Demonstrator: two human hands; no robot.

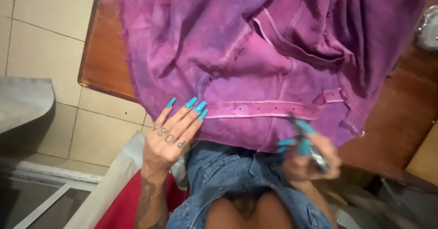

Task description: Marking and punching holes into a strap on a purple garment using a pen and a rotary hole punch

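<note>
A purple tie-dyed garment (255, 42) with seams, a pocket and a studded pink strap (269, 109) lies spread over a wooden table (107, 55) and hangs over its near edge. My left hand (171, 135), with long turquoise nails, rests flat with fingers spread at the garment's lower left hem. My right hand (310, 153) is blurred below the strap, closed around a thin dark tool (315, 153) whose kind I cannot tell.
Beige floor tiles (45, 37) lie to the left of the table. A grey surface (23, 99) juts in at the left edge. My lap in denim shorts (228, 174) sits below the garment, with red fabric (123, 201) beside it. A shiny object (429, 28) stands at the right edge.
</note>
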